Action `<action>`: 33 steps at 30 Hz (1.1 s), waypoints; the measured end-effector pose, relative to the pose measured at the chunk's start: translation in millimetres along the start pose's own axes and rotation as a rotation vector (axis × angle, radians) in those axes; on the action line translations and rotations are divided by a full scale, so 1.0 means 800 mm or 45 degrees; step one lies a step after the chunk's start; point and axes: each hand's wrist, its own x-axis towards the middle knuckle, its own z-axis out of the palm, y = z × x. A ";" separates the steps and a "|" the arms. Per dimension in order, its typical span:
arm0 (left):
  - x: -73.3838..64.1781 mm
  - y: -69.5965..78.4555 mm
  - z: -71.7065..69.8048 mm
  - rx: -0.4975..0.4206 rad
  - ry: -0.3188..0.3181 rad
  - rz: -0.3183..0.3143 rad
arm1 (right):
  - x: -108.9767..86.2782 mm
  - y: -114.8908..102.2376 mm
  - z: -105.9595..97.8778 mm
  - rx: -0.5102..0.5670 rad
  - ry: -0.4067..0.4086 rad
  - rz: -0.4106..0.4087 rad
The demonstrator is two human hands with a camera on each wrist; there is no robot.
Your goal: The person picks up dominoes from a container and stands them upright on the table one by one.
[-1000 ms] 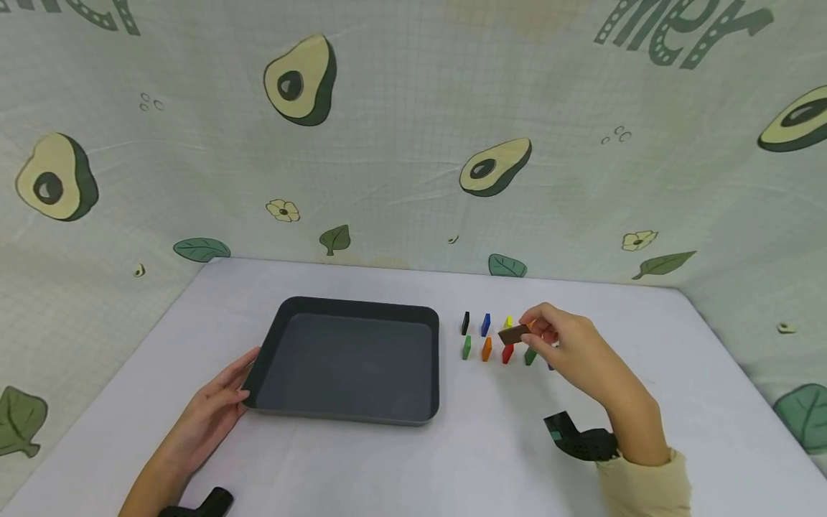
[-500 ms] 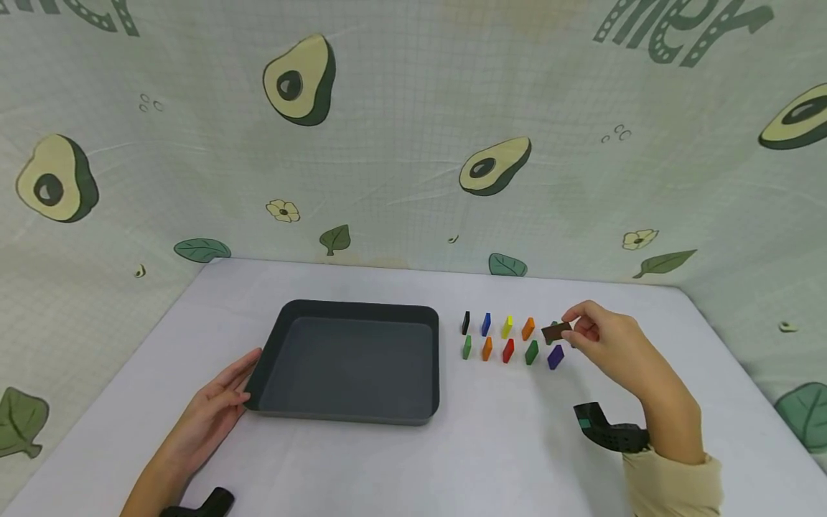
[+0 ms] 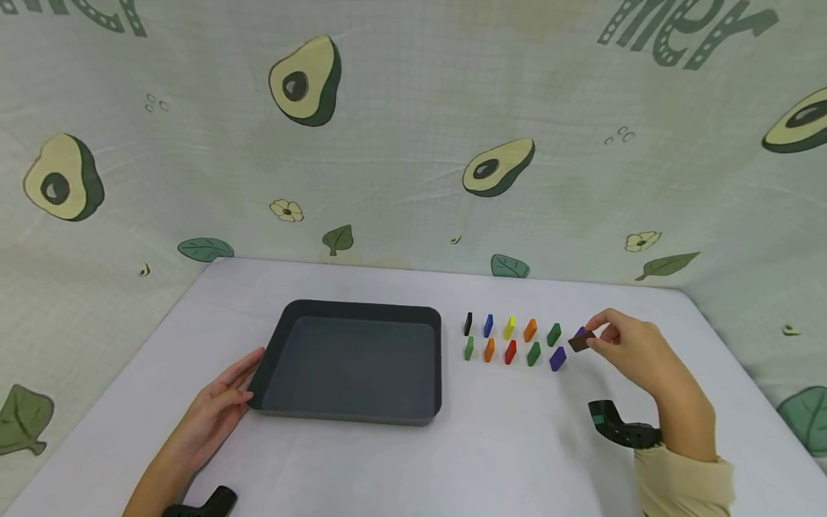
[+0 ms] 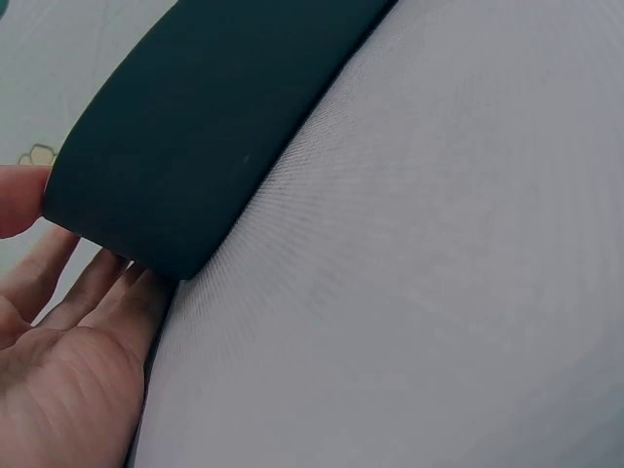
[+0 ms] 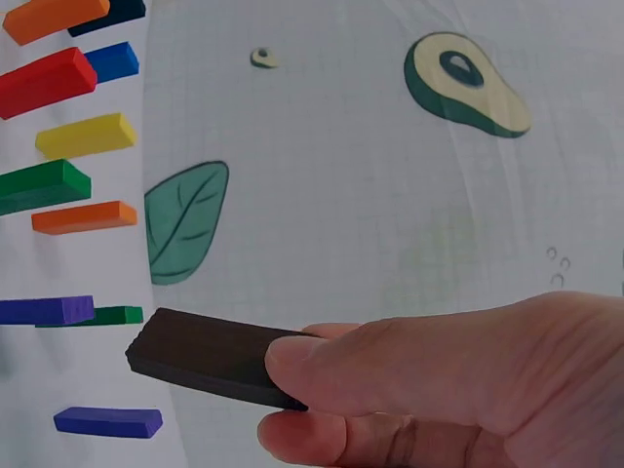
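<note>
A dark grey baking tray (image 3: pixel 362 373) lies on the table at centre-left in the head view. My left hand (image 3: pixel 209 413) holds its near-left corner, thumb on the rim and fingers along and under the outer wall, as the tray wall (image 4: pixel 195 127) also shows. To the right, my right hand (image 3: pixel 636 355) pinches a dark brown domino (image 5: pixel 210 356) by one end between thumb and fingers. Just behind this domino stands a purple domino (image 3: pixel 581 332), partly hidden. Another purple domino (image 3: pixel 558 359) stands to the left and nearer me.
Coloured dominoes stand upright in two rows right of the tray, from the black one (image 3: pixel 468 323) and light green one (image 3: pixel 469 348) to a dark green one (image 3: pixel 553 334). A white cloth covers the table (image 3: pixel 413 474); a printed curtain (image 3: pixel 400 143) hangs behind.
My right hand has carried the brown domino rightward, past the rows to the right end of the back row. The tray's far edge has dropped slightly; my left hand stays at its corner.
</note>
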 end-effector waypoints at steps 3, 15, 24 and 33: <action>0.000 0.000 0.000 0.003 -0.004 -0.005 | 0.001 0.007 -0.001 -0.008 -0.056 0.071; -0.001 -0.001 -0.001 0.022 -0.005 -0.014 | 0.012 0.026 0.012 0.025 -0.204 0.220; 0.000 0.000 -0.002 0.043 0.016 -0.023 | 0.020 0.030 0.016 0.033 -0.234 0.265; -0.001 0.000 -0.001 0.042 0.026 -0.030 | 0.024 0.031 0.024 0.048 -0.271 0.343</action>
